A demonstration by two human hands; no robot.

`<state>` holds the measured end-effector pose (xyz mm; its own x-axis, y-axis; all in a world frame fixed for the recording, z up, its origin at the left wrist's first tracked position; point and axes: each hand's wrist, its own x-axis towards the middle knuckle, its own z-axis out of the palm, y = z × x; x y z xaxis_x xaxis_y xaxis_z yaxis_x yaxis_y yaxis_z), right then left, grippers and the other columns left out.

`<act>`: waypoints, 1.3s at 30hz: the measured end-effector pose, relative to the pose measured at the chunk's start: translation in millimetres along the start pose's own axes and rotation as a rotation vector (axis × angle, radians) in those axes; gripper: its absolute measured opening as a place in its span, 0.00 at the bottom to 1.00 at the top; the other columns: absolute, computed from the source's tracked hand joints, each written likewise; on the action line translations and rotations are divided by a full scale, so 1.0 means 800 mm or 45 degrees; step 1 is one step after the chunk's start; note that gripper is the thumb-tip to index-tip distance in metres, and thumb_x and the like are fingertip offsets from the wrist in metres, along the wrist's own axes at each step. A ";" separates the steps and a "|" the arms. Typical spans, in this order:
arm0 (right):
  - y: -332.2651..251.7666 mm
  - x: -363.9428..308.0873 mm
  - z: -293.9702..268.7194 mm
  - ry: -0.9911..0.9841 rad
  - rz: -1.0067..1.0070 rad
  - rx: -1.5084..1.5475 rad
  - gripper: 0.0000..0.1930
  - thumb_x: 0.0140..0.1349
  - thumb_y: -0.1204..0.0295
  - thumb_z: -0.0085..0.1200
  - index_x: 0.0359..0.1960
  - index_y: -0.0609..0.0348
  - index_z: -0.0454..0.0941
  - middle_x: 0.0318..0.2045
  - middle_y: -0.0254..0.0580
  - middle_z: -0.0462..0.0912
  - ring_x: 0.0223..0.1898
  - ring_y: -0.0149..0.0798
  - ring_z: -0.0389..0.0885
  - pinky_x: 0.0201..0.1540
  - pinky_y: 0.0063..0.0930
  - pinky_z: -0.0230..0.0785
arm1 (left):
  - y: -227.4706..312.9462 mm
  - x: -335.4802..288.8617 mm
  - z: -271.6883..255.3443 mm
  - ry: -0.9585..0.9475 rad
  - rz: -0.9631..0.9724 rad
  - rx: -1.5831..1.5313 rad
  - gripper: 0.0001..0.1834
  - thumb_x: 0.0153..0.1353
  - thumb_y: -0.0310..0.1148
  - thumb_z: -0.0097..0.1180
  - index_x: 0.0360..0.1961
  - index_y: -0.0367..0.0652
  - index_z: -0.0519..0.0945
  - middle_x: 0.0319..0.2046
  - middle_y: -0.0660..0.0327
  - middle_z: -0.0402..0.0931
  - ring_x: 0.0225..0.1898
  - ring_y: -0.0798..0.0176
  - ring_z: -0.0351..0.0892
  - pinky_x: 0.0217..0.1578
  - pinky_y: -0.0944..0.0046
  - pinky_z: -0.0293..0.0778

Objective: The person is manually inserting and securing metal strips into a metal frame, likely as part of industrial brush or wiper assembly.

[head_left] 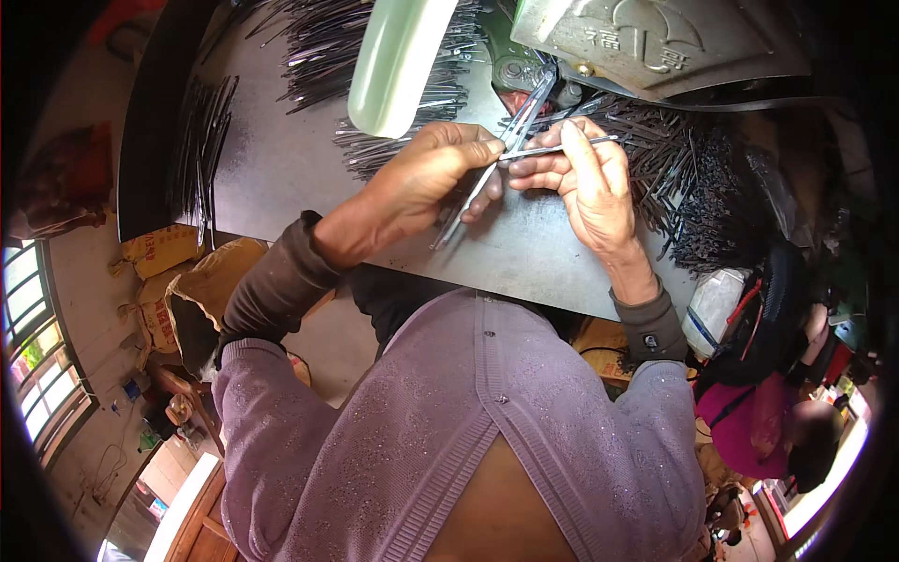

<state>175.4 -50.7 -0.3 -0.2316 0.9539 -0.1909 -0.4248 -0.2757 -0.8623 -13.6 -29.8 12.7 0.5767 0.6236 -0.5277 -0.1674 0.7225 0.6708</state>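
Note:
My left hand [431,173] grips a small bundle of thin metal rods [487,183] that slants from the lower left up toward the machine. My right hand [585,178] pinches a single thin metal rod [562,147], held almost level, its left end meeting the bundle between my fingertips. Both hands hover over a dark grey metal worktable [281,159].
Heaps of dark metal rods lie at the table's right [693,187], back [328,47] and left [201,140]. A grey metal machine housing [655,37] stands at the far right, and a pale green cylinder [393,66] hangs over the table. Sacks [187,281] lie to the left, a person in pink [758,421] to the right.

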 end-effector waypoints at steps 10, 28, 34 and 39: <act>0.018 0.010 0.008 0.074 0.089 0.167 0.12 0.65 0.69 0.40 0.39 0.68 0.66 0.32 0.50 0.77 0.32 0.43 0.81 0.35 0.33 0.77 | 0.007 0.000 -0.014 -0.010 -0.033 -0.100 0.10 0.60 0.33 0.50 0.27 0.37 0.71 0.17 0.60 0.70 0.13 0.71 0.65 0.11 0.73 0.59; 0.013 0.029 -0.031 0.066 -0.043 0.477 0.15 0.65 0.64 0.39 0.41 0.64 0.72 0.33 0.52 0.79 0.33 0.44 0.80 0.40 0.34 0.75 | 0.026 -0.004 -0.035 0.192 0.276 0.164 0.11 0.63 0.33 0.46 0.33 0.34 0.72 0.27 0.55 0.75 0.26 0.67 0.76 0.27 0.69 0.75; -0.003 0.047 -0.055 0.273 -0.158 0.633 0.16 0.64 0.65 0.43 0.40 0.69 0.71 0.36 0.52 0.78 0.40 0.46 0.78 0.48 0.44 0.71 | 0.016 0.040 -0.005 0.097 0.506 -0.470 0.10 0.60 0.28 0.49 0.38 0.30 0.68 0.42 0.40 0.69 0.45 0.44 0.73 0.49 0.50 0.73; 0.004 0.055 -0.041 0.286 -0.258 0.479 0.16 0.66 0.68 0.37 0.39 0.72 0.70 0.37 0.56 0.77 0.40 0.49 0.78 0.47 0.45 0.73 | 0.023 0.046 0.008 0.271 0.529 -0.630 0.10 0.61 0.28 0.47 0.38 0.29 0.67 0.44 0.36 0.67 0.47 0.40 0.71 0.49 0.49 0.73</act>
<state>192.5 -6.0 -26.8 0.0658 0.9834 -0.1692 -0.7384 -0.0660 -0.6711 9.7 4.1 8.9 0.2237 0.8876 -0.4027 -0.7165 0.4299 0.5494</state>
